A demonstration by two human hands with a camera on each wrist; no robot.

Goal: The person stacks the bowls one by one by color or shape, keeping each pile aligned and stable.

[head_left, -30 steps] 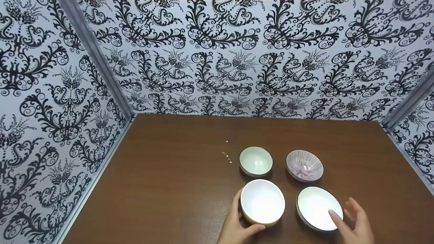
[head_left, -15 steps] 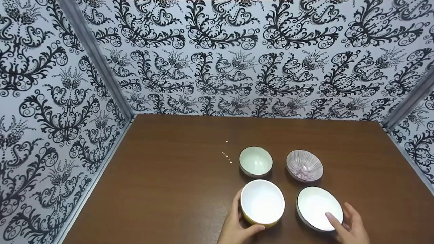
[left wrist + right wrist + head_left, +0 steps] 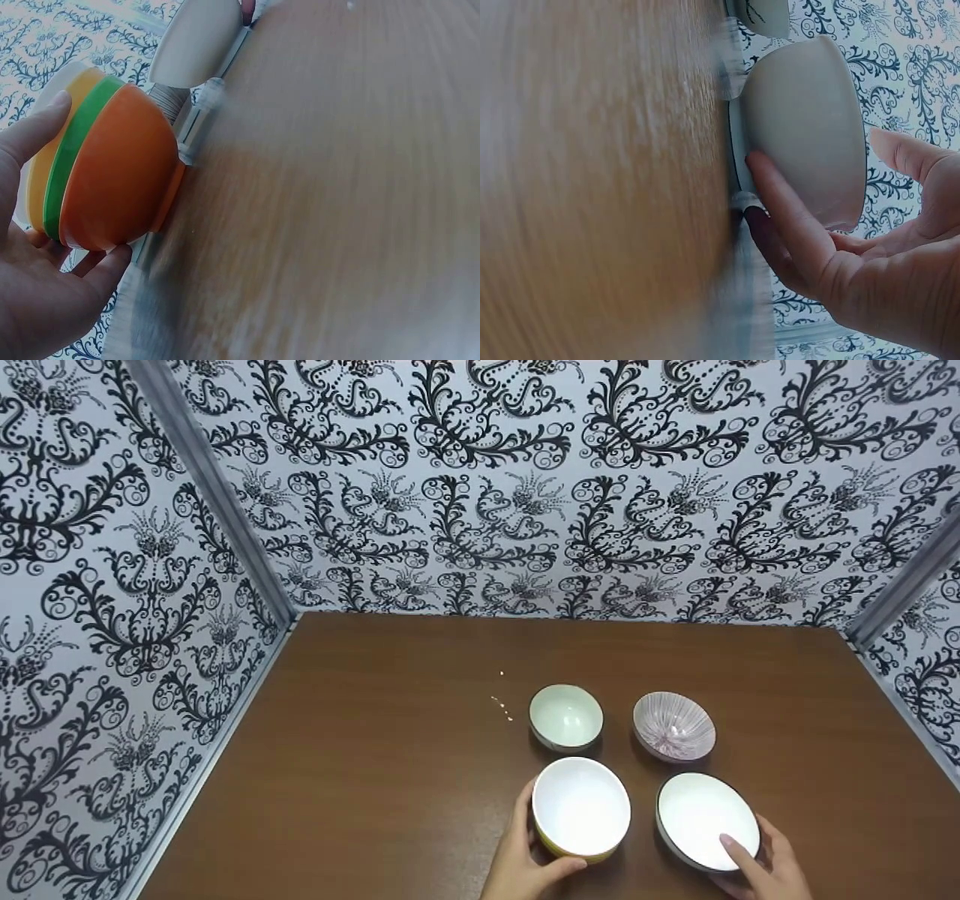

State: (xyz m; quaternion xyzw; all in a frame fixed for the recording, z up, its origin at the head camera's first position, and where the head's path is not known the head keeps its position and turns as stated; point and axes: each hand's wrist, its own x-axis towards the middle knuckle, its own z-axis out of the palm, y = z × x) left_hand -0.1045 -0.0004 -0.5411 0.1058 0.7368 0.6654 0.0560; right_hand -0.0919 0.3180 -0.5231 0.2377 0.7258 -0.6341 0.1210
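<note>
In the head view, my left hand (image 3: 527, 855) grips what looks like a stack of nested bowls (image 3: 581, 806) from the left, white inside. The left wrist view shows its orange, green and yellow outer bands (image 3: 120, 172), with the thumb near the rim and the fingers under the side. To the right stands a white bowl (image 3: 705, 817) with a dark rim. My right hand (image 3: 772, 859) is around its right side, the thumb over the opening. In the right wrist view, the fingers touch the bowl's pale outer wall (image 3: 802, 120) near its foot.
Behind these stand a pale green bowl (image 3: 566, 716) and a purple-striped bowl (image 3: 673, 727). Small light crumbs (image 3: 502, 706) lie left of the green one. The brown table (image 3: 360, 750) ends at patterned walls (image 3: 465, 510) at the back and sides.
My right hand has moved left, closer to the white bowl, and its fingers have come against the outer wall. My left hand and the bowls have stayed in place.
</note>
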